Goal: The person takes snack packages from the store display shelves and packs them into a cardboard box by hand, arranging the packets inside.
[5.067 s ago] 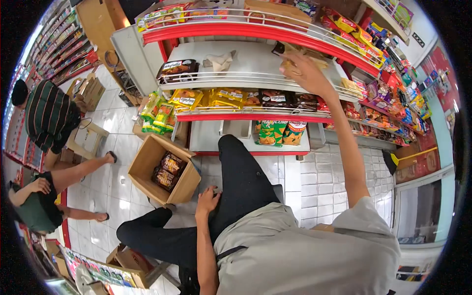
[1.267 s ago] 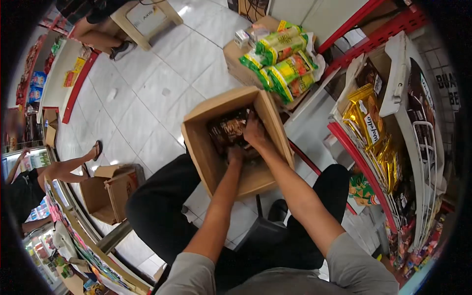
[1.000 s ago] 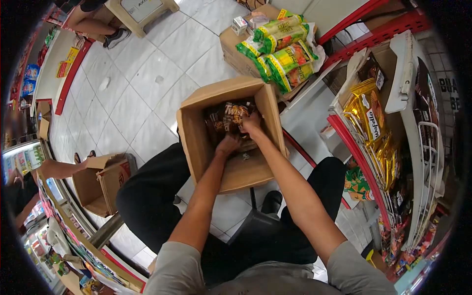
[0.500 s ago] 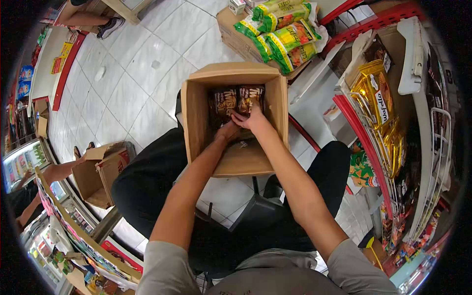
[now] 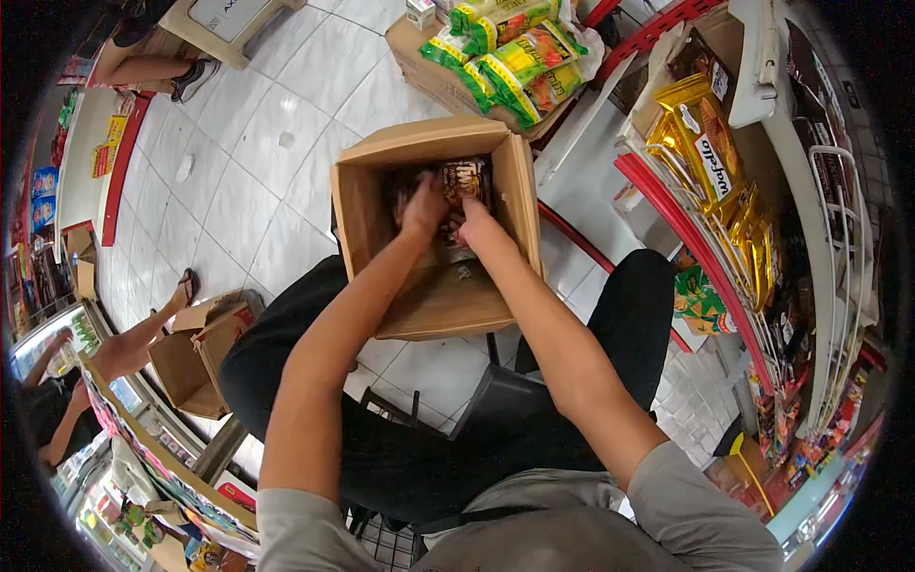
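Note:
A cardboard box (image 5: 434, 315) stands open-topped between my knees, with both my hands inside it. Dark brown snack packets (image 5: 469, 175) with yellowish lettering lie at its far end. My left hand (image 5: 425, 206) is over the packets on the left side, its fingers smeared by motion. Close beside it, my right hand (image 5: 474, 227) grips the lower end of the right-hand packet, fingers bent around its edge. Parts of the packets are hidden under my hands. A small whitish scrap (image 5: 464, 272) lies on the box's inside nearer to me.
Green-and-yellow packs (image 5: 524, 67) lie on another carton (image 5: 419, 62) ahead. To the right, a wire rack (image 5: 753, 276) holds gold wafer packs (image 5: 703, 143). An open carton (image 5: 181, 367) stands left, near another person's leg (image 5: 143, 338). A plastic stool (image 5: 229, 24) is far ahead.
My left hand has moved up and left over the packets, away from my right hand. The right hand has shifted slightly left. The view has shifted, and the other person's leg at left has moved.

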